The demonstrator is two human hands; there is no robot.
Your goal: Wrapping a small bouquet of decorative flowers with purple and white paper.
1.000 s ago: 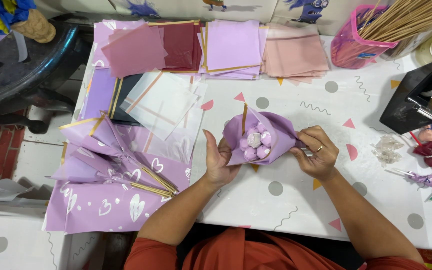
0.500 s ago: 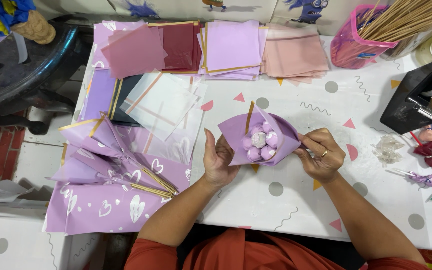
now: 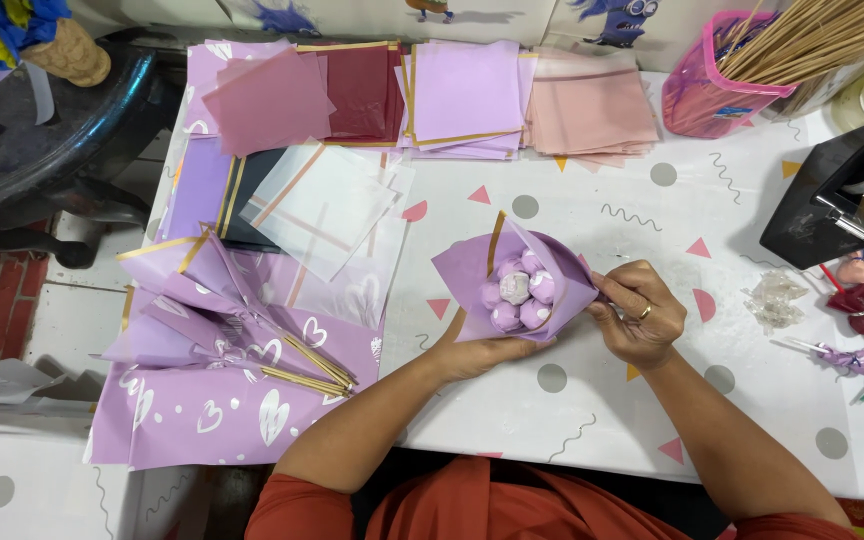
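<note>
Covering the bench: white patterned tablecloth (image 3: 592, 240). Stacked along the far edge: lilac, maroon and pink wrapping sheets (image 3: 462, 95). Lying at left: finished lilac cones on heart-printed paper (image 3: 222, 340). Standing far right: pink tub of wooden skewers (image 3: 727, 95) and black tape dispenser (image 3: 832, 195). Resting mid-table: small lilac-wrapped bouquet (image 3: 514, 285) of round purple sweets. Cupping it from below, fingers curled: left hand (image 3: 477, 355). Pinching its right paper edge, fingers closed: right hand (image 3: 637, 310).

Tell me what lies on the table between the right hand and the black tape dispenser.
In the head view, a small crumpled clear wrapper lies on the patterned tablecloth between the right hand and the black tape dispenser; otherwise only bare cloth.
</note>
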